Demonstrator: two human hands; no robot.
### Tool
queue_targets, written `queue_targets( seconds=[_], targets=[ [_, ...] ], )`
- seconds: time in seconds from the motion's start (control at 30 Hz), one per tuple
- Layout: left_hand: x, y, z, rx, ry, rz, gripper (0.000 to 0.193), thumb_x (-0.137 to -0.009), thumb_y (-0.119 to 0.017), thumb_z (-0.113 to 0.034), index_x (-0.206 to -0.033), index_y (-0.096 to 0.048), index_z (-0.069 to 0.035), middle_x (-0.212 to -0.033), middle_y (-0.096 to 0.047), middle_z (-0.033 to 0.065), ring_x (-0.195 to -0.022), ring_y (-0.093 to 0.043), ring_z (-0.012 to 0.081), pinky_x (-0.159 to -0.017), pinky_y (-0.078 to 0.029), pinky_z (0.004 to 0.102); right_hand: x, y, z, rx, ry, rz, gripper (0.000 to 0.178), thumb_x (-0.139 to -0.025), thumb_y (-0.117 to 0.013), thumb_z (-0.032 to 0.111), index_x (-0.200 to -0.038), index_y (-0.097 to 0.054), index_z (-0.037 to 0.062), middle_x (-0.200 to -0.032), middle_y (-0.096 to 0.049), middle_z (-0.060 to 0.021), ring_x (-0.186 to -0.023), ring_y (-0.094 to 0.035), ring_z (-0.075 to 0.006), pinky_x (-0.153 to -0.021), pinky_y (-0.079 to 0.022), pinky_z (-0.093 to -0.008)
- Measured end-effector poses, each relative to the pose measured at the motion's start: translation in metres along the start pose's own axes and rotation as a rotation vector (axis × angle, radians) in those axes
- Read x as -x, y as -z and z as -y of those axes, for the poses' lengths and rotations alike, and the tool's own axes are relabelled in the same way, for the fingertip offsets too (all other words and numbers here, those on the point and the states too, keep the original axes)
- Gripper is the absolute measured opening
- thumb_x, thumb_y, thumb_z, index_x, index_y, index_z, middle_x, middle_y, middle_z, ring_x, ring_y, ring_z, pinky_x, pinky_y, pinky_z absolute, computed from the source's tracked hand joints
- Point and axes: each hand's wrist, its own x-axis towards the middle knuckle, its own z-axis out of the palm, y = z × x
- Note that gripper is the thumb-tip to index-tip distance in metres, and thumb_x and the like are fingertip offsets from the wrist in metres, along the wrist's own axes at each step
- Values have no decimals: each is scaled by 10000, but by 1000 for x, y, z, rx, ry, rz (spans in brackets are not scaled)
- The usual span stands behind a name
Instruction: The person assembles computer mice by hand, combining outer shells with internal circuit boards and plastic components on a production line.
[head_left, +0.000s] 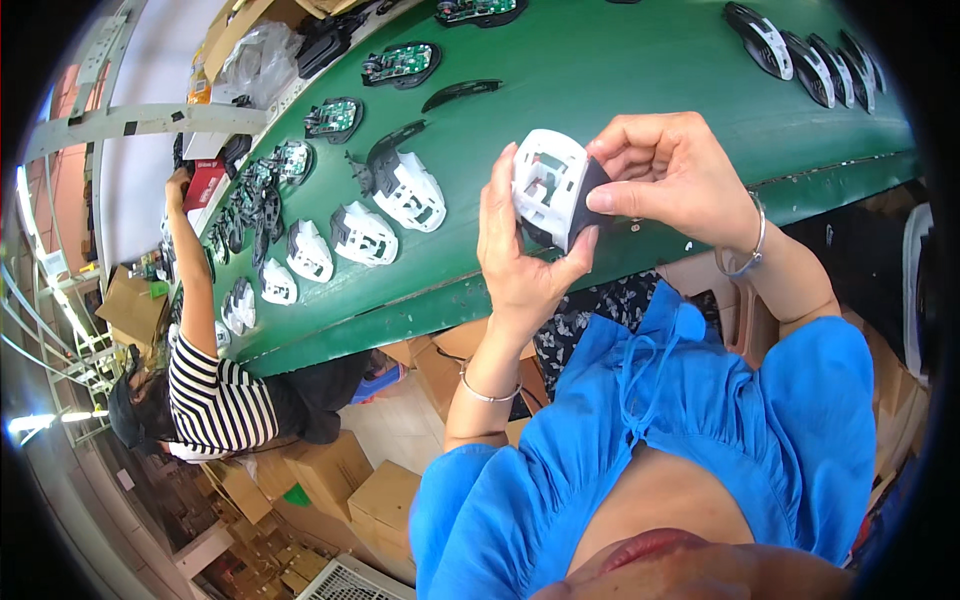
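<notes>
A white computer mouse shell (548, 170) with cut-outs and a black side panel (588, 200) is held up above the bench, tilted. My left hand (515, 265) is closed around its left side and lower end, thumb underneath. From the right, my right hand (665, 180) pinches the black panel, its thumb on the outer face; its other fingers are curled. Whether the panel is fully seated cannot be made out. On the bench to the left lie more white mouse shells, the nearest (410, 195) with a black piece beside it. A loose black curved panel (460, 94) rests farther back.
The green bench (600, 70) carries mouse bases with circuit boards (400, 65) and a dark pile of parts (250, 205) on the left. Black-and-white shell pieces (762, 45) stand in a row at far right. A co-worker in a striped top (215, 400) reaches over the bench's left end.
</notes>
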Motion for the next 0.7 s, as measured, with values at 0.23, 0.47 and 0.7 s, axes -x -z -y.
queue_targets(
  seconds=[0.23,0.47,0.7],
  targets=[
    [3,7,0,103,67,156,805,-693,-741,-82,-1363,-322,68,-1246,-462,136,-1144,-494,223,-986,-414,347,-7,4,-19,-207,-43,87,164,-765,-727,71,-872,-641,-19,-826,-655,-46,-754,-613,-78,-705,-500,-213],
    [-20,11,10,244,322,294,760,-665,-753,-147,-1324,-416,23,-1224,-503,170,-1094,-535,255,-945,-435,356,-19,3,-39,-298,-141,-53,175,-770,-728,116,-847,-640,-13,-797,-658,-50,-734,-625,-101,-654,-542,-266],
    [-66,38,30,-89,333,734,623,-705,-757,-180,-1255,-534,10,-1207,-513,111,-1110,-500,183,-973,-386,305,-37,12,-30,786,286,-36,560,-717,-747,226,-1183,-571,-31,-1066,-648,-136,-1018,-602,-178,-905,-470,-317]
  ],
)
